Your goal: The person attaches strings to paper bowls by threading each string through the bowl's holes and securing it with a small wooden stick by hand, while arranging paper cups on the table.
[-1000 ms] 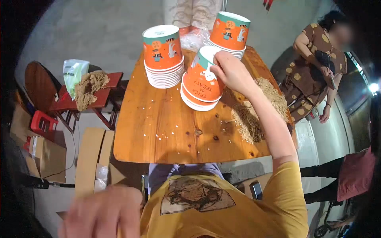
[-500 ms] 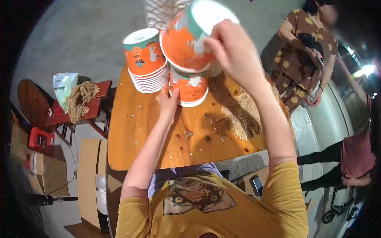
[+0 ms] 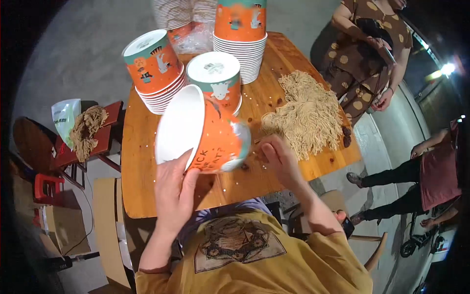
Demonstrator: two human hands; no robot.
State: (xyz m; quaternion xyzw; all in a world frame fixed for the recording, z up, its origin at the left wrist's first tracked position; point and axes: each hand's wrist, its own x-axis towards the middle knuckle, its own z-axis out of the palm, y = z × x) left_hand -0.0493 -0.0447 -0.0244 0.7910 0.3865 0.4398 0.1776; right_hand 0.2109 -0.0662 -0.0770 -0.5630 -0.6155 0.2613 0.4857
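Observation:
An orange and white paper bucket [image 3: 218, 134] is tipped on its side above the table, its white inside facing left. My left hand [image 3: 174, 188] grips its rim from below, thumb outside. Just right of the bucket's base is my right hand [image 3: 279, 159], its fingers curled; whether anything is between them is too small to tell. Behind the held bucket, an upside-down bucket [image 3: 214, 73] stands on the wooden table [image 3: 245, 181]. Stacks of upturned buckets stand at the left [image 3: 154, 66] and behind [image 3: 241, 39]. Beige yarn strands [image 3: 308, 115] lie on the right.
More stacked buckets [image 3: 172, 12] and clear plastic [image 3: 193, 39] are at the far end. On the left, a red bench [image 3: 110, 130] bears a brown yarn bundle [image 3: 88, 130]. One person [image 3: 367, 54] stands at the right; another, in a maroon top [image 3: 440, 171], is lower right.
The lifted bucket has come down toward me and turned sideways. My left hand has moved from the standing bucket to its rim; my right hand has left its base.

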